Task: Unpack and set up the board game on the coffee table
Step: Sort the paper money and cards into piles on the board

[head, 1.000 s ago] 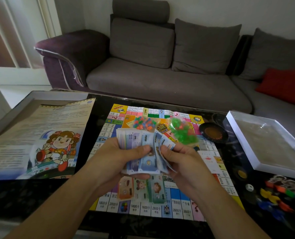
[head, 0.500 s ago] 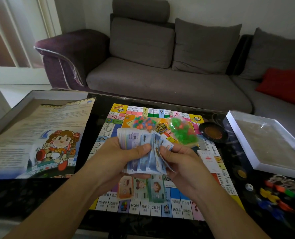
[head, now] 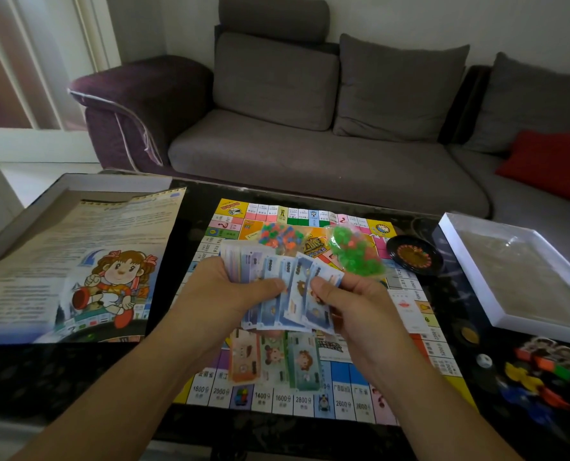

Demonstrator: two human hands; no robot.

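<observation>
Right above the middle of the game board (head: pixel 313 387), both hands hold one fanned sheaf of paper play money (head: pixel 287 287): the left hand (head: pixel 217 294) curls round its left side with the thumb pressed across the front of the notes, and the right hand (head: pixel 353 304) pinches the rightmost notes between thumb and curled fingers. The board lies flat on the dark bench (head: pixel 43 377). On the board, just nearer the person than the hands, three small stacks of notes (head: pixel 273 359) lie side by side. Beyond the hands, a bag of mixed coloured pieces (head: pixel 277 235) and a bag of green pieces (head: pixel 353 251) rest on the board's far half. Just off the board's far right corner sits a small black roulette wheel (head: pixel 413 256), and further right an open white box tray (head: pixel 516 274). Off the board's near right edge lie coloured player tokens (head: pixel 549 377). Left of the board, a printed rules sheet (head: pixel 77 267) with a cartoon child lies over the box lid (head: pixel 117 184).
</observation>
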